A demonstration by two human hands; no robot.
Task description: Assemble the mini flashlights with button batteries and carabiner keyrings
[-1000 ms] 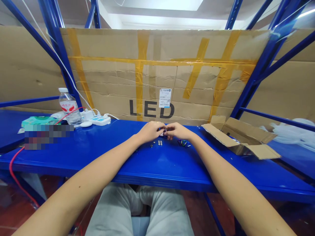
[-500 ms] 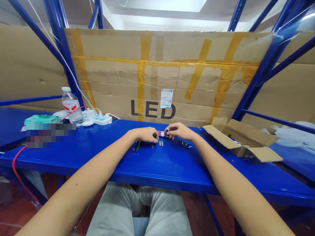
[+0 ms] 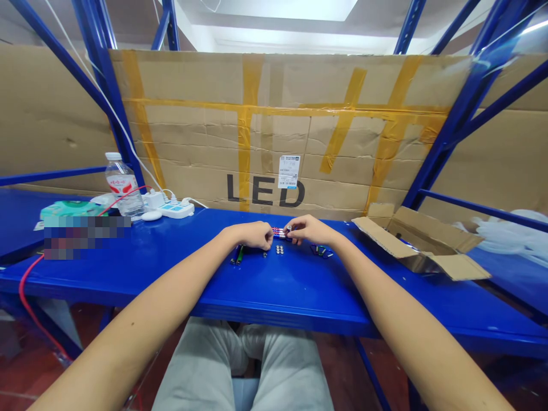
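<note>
Both my hands meet over the middle of the blue shelf (image 3: 274, 285). My left hand (image 3: 252, 234) is closed around one end of a small red and blue cylinder (image 3: 279, 232). My right hand (image 3: 309, 229) pinches the cylinder's other, silvery end with its fingertips. Just below the hands lie several small silver button-like parts (image 3: 279, 249). Two thin dark and green pens or tubes (image 3: 238, 254) rest on the shelf under my left wrist. A few small dark pieces (image 3: 320, 250) lie under my right wrist.
An open cardboard box (image 3: 422, 242) sits at the right. At the left stand a water bottle (image 3: 121, 185), a white power strip (image 3: 173, 209) with a red cable, and a green packet (image 3: 68, 209). A taped cardboard sheet marked LED (image 3: 265, 131) backs the shelf.
My hands drew slightly apart, exposing the red and blue cylinder between them. My left hand shifted left, uncovering the thin pens under the wrist.
</note>
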